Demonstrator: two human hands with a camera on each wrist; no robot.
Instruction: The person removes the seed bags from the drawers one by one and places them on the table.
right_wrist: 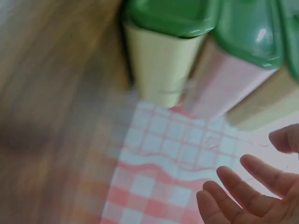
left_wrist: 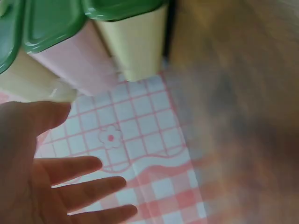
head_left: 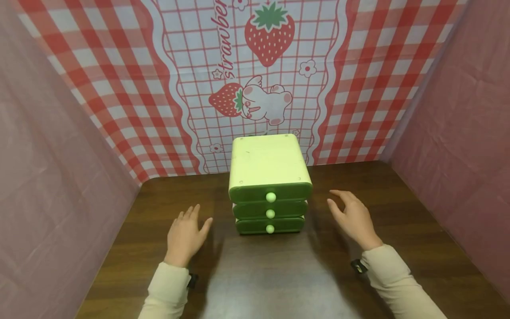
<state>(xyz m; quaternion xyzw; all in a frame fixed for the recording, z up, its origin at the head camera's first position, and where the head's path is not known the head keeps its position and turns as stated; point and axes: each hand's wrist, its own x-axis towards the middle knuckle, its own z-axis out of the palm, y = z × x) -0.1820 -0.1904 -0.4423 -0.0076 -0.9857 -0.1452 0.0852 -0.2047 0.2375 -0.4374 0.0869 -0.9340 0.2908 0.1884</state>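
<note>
A small drawer box (head_left: 271,161) with a pale yellow-green top and three dark green drawer fronts stands on the wooden table. Each front bears a round pale knob (head_left: 271,197), and all the drawers look pushed in. To its left hovers my left hand (head_left: 184,237), fingers spread and apart from the box. My right hand (head_left: 353,219) is off the box's right side, fingers loosely bent around nothing. From the left wrist view, the drawer box's side (left_wrist: 77,56) shows a pink middle section beyond my thumb. The right wrist view shows the opposite side (right_wrist: 219,84).
Brown wooden table (head_left: 255,274) spreads under both hands. Behind it rises a red-and-white checked cloth (head_left: 370,79) with strawberry prints. Pink curtains (head_left: 52,177) close off the left and right sides. A black strap sits at each wrist, by the pale sleeves (head_left: 169,283).
</note>
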